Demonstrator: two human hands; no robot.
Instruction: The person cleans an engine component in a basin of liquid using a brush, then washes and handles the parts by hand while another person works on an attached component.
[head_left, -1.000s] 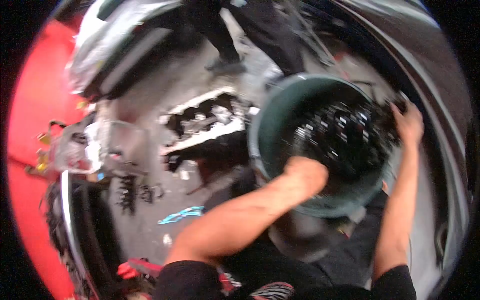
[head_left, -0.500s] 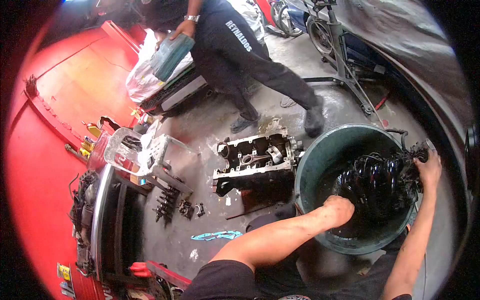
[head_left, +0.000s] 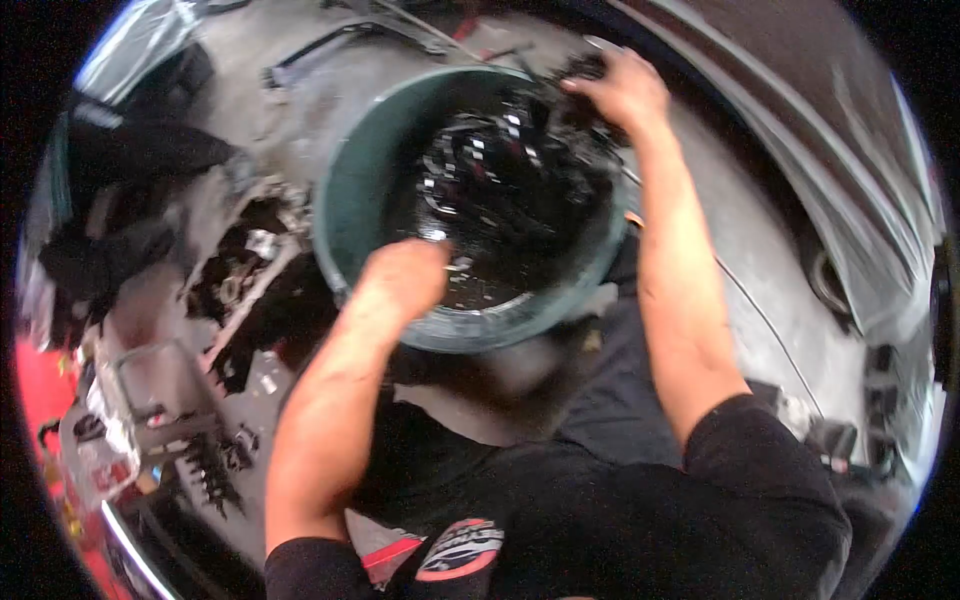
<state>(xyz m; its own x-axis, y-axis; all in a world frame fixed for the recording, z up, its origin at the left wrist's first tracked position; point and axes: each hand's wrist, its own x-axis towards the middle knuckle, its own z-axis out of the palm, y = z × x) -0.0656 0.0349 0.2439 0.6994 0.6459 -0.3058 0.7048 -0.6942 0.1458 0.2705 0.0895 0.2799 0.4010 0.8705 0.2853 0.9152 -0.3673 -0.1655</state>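
A round green tub (head_left: 345, 185) stands in front of me with dark liquid in it. A glossy black engine part with curved tubes, like an intake manifold (head_left: 490, 165), lies tilted inside, partly over the far right rim. My right hand (head_left: 628, 92) grips its dark end at that rim. Over the tub's near left side, my left hand (head_left: 408, 275) is closed in a fist beside the manifold. Motion blur and the fingers hide whatever it may hold.
An engine block (head_left: 240, 275) sits on the floor left of the tub. Farther left are a crankshaft (head_left: 205, 475), a plastic chair (head_left: 95, 450) and another person's dark trousers (head_left: 140, 155). Plastic sheeting (head_left: 760, 110) covers something at right. A thin hose (head_left: 770, 300) crosses the floor.
The view has swung right and down, so the tub now appears more central. Both hands stay at the tub, the right still on the manifold, the left still closed.
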